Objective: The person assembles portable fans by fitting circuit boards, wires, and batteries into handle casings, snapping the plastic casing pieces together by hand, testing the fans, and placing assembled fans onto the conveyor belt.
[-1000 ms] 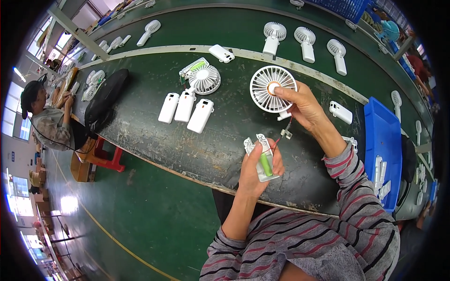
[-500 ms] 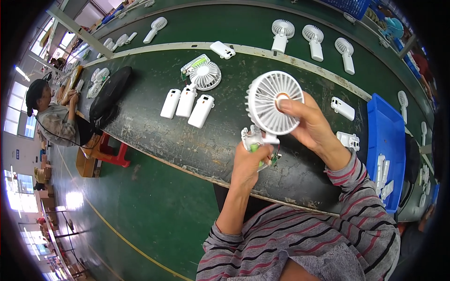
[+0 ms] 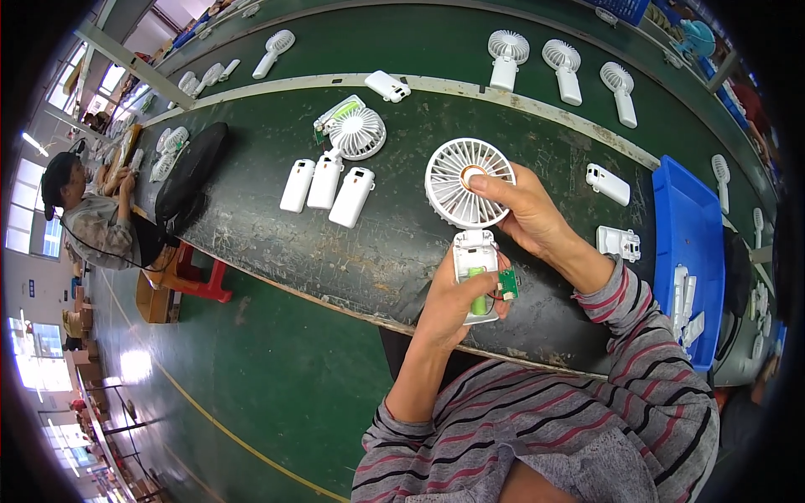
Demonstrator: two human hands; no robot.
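A white handheld fan (image 3: 453,189) is held upright between both hands, its round grille facing me. My right hand (image 3: 537,220) grips the grille's right side, with the thumb on the centre cap. My left hand (image 3: 449,302) is wrapped around the opened handle (image 3: 464,251), thumb pressed on a green battery (image 3: 478,293) inside it. A small green circuit board (image 3: 508,283) on red wires hangs out at the handle's right side. On the bench to the left lie several white handle casings (image 3: 350,198) and another opened fan (image 3: 357,132).
A blue bin (image 3: 683,226) with white parts stands at the bench's right end. White casing pieces (image 3: 619,242) lie beside it. Finished-looking fans (image 3: 562,71) rest on the green surface beyond the pale rail (image 3: 537,105). A co-worker (image 3: 101,218) sits at the far left, near a black bag (image 3: 193,172).
The fan has turned so its open handle faces me, showing the battery and circuit board. Its head has moved slightly left and down with my right hand.
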